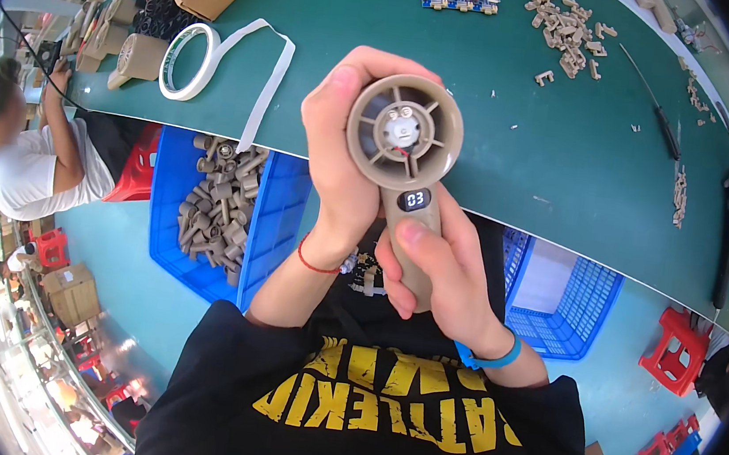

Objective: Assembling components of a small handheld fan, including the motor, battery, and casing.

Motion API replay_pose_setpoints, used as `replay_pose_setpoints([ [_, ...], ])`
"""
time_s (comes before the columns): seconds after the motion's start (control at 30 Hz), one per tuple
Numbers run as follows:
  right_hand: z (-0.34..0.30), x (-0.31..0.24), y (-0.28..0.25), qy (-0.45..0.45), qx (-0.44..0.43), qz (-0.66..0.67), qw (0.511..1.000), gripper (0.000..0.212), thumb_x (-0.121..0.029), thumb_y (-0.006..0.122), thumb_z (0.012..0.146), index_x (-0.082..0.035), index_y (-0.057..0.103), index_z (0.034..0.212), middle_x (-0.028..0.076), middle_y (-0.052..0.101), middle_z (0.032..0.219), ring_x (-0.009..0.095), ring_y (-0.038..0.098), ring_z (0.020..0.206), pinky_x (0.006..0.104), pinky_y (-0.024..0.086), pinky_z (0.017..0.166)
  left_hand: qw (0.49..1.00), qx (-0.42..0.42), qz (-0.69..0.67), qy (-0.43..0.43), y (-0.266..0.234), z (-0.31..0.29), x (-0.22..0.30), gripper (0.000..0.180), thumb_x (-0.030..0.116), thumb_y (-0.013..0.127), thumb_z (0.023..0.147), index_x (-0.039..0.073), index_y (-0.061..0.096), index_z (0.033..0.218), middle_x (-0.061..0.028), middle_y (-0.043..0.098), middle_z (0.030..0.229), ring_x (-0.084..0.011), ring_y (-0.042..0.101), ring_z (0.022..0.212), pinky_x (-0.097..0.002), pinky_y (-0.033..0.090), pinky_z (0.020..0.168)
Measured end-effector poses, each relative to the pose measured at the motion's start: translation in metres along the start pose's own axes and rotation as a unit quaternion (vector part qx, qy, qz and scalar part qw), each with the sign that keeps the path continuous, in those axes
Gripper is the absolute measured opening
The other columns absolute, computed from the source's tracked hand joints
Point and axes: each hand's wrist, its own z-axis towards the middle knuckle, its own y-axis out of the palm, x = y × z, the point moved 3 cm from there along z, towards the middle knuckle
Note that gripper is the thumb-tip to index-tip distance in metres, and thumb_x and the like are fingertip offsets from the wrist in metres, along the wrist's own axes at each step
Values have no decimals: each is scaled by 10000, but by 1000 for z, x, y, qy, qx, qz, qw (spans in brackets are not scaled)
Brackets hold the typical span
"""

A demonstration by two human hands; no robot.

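Fingers (337,149) of left hand wrapping tan handheld fan (404,143), right hand (439,275) gripping handle

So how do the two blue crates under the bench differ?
The left blue crate is heaped with tan plastic parts; the right blue crate looks empty. The left one has solid walls, the right one mesh walls. Both sit on the floor beside the person holding the handheld fan.

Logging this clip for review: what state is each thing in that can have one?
Handheld fan: held up in both hands, small display lit.
Left hand: gripping the fan's head.
Right hand: around the handle.
Tape roll: flat on the table, strip pulled out.
Left blue crate: holding tan parts.
Right blue crate: looks empty.
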Motion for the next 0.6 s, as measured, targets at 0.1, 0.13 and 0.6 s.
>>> replay_pose_setpoints([
  [0.1, -2, 3, 0, -6, 10, 5, 1000, 346, -239, 446, 957, 12, 434, 1194, 93, 511, 696, 121, 455, 429, 240, 373, 390, 999, -21, -8, -38, 1, 0, 0, 523, 339, 254, 995, -35, 611, 912, -125, 663, 810, -166, 627, 704, -269, 509, 655],
  [0.13, -1, 4, 0, -5, 9, 4, 1000, 346, -239, 446, 957, 12, 434, 1194, 93, 511, 696, 121, 455, 429, 240, 373, 390, 998, -7, -39, -43, 1, 0, -2, 526, 346, 254, 996, -31, 610, 907, -129, 665, 816, -172, 631, 712, -274, 514, 656],
  [0.6, -2, -2, 8, -12, 30, 17, 999, 184, -147, 515, 965, -5, 444, 1057, 23, 504, 692, 57, 454, 455, 215, 344, 405, 997, 7, -54, -48, 0, 0, 1, 506, 346, 272, 963, -67, 562, 913, -197, 598, 810, -296, 612, 712, -348, 521, 594],
])
